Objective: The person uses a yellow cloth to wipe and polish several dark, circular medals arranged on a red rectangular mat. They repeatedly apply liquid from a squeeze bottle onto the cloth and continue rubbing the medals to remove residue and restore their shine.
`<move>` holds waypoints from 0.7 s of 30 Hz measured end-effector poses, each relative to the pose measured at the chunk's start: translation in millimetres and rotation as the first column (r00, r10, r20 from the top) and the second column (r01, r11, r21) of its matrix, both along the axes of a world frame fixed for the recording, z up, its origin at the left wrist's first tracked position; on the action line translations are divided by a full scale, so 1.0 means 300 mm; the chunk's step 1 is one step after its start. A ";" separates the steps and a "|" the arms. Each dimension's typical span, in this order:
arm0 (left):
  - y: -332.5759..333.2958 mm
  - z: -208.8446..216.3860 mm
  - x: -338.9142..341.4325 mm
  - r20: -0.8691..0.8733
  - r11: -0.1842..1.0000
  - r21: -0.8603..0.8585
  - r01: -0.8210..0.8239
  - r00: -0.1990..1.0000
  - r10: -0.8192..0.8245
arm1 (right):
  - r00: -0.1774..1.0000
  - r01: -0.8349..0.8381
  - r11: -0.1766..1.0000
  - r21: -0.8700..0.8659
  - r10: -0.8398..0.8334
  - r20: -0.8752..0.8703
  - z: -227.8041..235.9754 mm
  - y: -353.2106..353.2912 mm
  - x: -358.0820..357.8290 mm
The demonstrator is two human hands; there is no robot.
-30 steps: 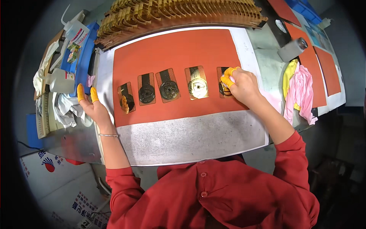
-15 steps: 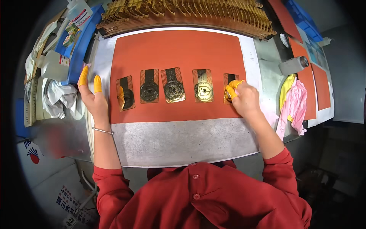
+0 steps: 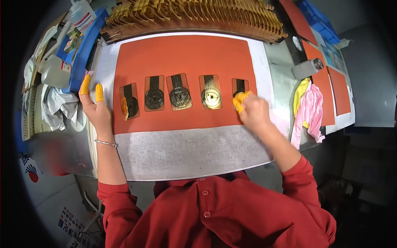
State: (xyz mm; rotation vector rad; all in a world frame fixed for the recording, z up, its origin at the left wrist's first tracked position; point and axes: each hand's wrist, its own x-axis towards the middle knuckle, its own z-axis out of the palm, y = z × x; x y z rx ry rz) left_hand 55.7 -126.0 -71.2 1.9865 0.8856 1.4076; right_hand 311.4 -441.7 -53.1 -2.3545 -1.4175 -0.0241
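A row of thin gold metal plates (image 3: 211, 92), each with a lacy border, a dark band and a round emblem, lies on an orange-red mat (image 3: 186, 53). At the row's right end my right hand (image 3: 253, 112) is closed, its yellow-capped fingertips bunched on the last plate (image 3: 240, 84) and hiding its lower half. My left hand (image 3: 96, 107) hovers beside the mat's left edge, thumb and forefinger apart in yellow finger cots, with no plate in it. The leftmost plate (image 3: 130, 101) sits slightly tilted and reflects yellow.
A long rack of gold curved pieces (image 3: 190, 20) spans the back. To the left stand a blue tray (image 3: 84, 53), a white jug (image 3: 56, 71) and white cloths (image 3: 62, 108). A capped grey bottle (image 3: 307, 68) and pink cloth (image 3: 310, 109) lie right. The metal table's front edge is near my body.
The whole view has shifted slightly, so the table sits further left in the picture. My right fingers have moved lower on the last plate. My left hand keeps its pose.
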 end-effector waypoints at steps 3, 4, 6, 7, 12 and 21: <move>-0.015 -0.003 0.006 0.030 0.998 0.027 0.054 0.998 -0.055 | 0.999 0.033 0.999 0.014 -0.034 0.034 0.006 0.015 0.015; -0.017 -0.012 0.012 0.027 0.998 0.021 0.066 0.997 -0.067 | 0.996 0.043 0.998 0.036 -0.046 0.072 -0.002 0.027 0.035; -0.012 -0.009 0.014 0.035 0.997 0.028 0.076 0.996 -0.077 | 0.998 0.045 0.999 -0.012 -0.044 0.046 -0.008 0.040 0.070; -0.014 0.001 0.014 0.010 0.997 0.040 0.062 0.998 -0.063 | 0.998 0.048 0.999 -0.009 -0.048 0.036 0.000 0.041 0.060; -0.017 0.018 0.003 0.076 1.000 0.010 0.020 0.997 -0.021 | 0.999 0.000 1.000 0.030 0.001 -0.036 0.007 -0.003 0.011; -0.008 0.022 0.009 0.022 1.000 0.006 -0.021 1.000 0.021 | 0.999 -0.033 0.999 0.015 0.033 -0.008 -0.022 -0.003 0.036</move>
